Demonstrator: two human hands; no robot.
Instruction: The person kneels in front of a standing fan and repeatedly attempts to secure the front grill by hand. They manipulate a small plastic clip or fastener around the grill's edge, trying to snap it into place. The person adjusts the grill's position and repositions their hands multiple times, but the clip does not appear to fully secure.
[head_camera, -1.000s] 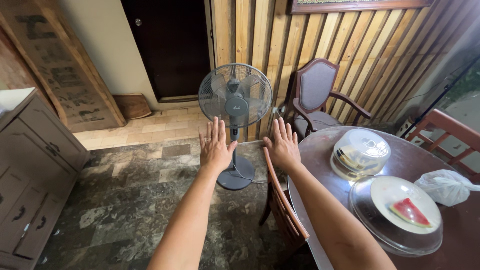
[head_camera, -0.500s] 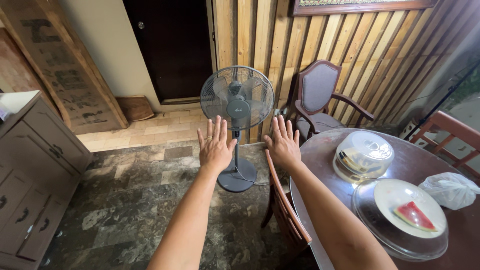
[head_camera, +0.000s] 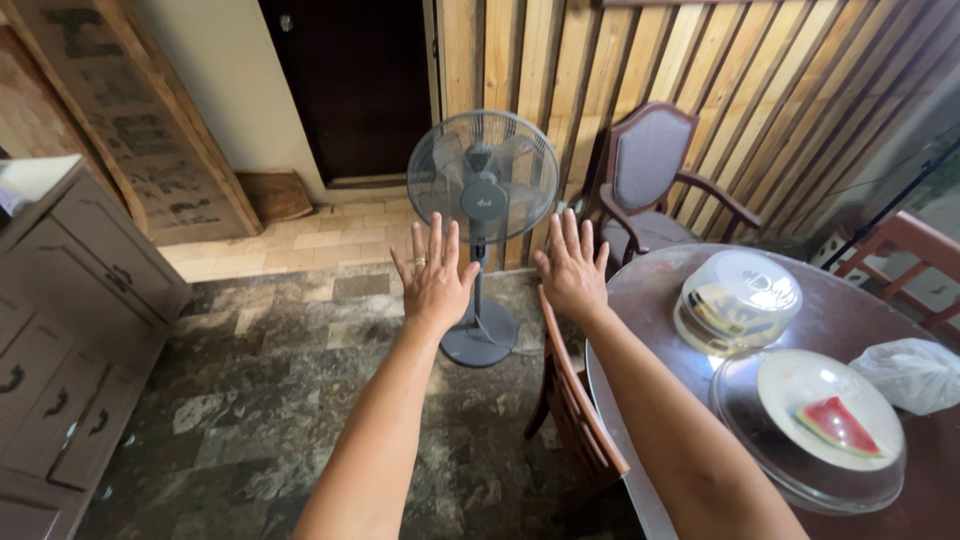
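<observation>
1. Head view looks down along two bare forearms stretched out in front of the person, palms down, over a dark marbled floor (head_camera: 260, 400).
2. The left hand (head_camera: 432, 275) has its fingers spread and straight, holding nothing (a ring shows on one finger); the right hand (head_camera: 572, 270) is equally flat and open, also empty.
3. Between and just beyond the two hands stands a grey pedestal fan (head_camera: 483, 178), far from the viewer, its round base (head_camera: 478, 340) on the floor in front of a slatted wooden wall (head_camera: 700, 90). Neither hand touches it; both hover short of the grille.
4. As a judgement, the step in hand looks like a reach toward the fan, with no contact made. Any grasp would call for the arms to go farther forward and the fingers to curl around the pole or the head.
5. Near right, a round dark table (head_camera: 650, 310) carries a clear domed container (head_camera: 738, 300), a covered plate with a watermelon slice (head_camera: 835, 425) and a white plastic bag (head_camera: 915, 372). A wooden chair back (head_camera: 575, 400) sits just under the right forearm; a padded armchair (head_camera: 650, 170) stands far right.
6. Hard to make out: whether the fan blades turn, where its switches are, and its cord. The left cabinet (head_camera: 70, 330) and the table are cut off by the frame edges.
</observation>
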